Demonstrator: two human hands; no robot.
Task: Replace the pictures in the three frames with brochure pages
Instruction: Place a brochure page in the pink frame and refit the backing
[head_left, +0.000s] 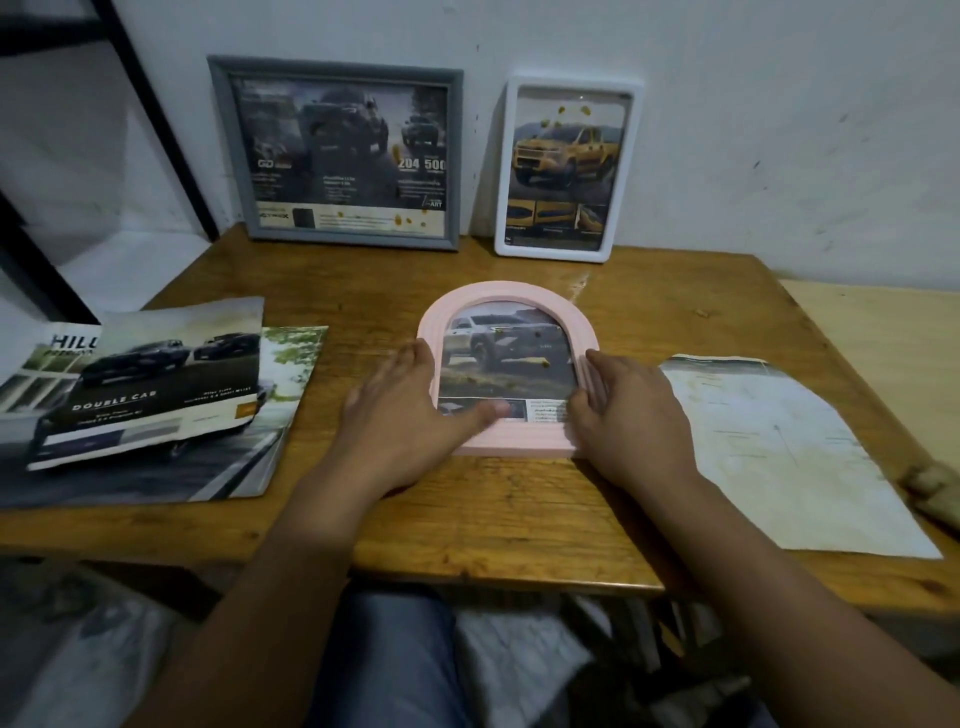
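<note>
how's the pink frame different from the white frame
The pink frame has an arched top; the white frame is a rounded rectangle. The pink frame lies flat on the table between the left hand and the right hand, while the white frame stands leaning against the wall, untouched. The pink frame shows a silver-grey vehicle, the white frame a yellow pickup. Both hold car brochure pages.

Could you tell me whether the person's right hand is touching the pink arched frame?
Touching. The head view shows the right hand with its fingers laid on the right edge of the pink arched frame, no gap between them.
</note>
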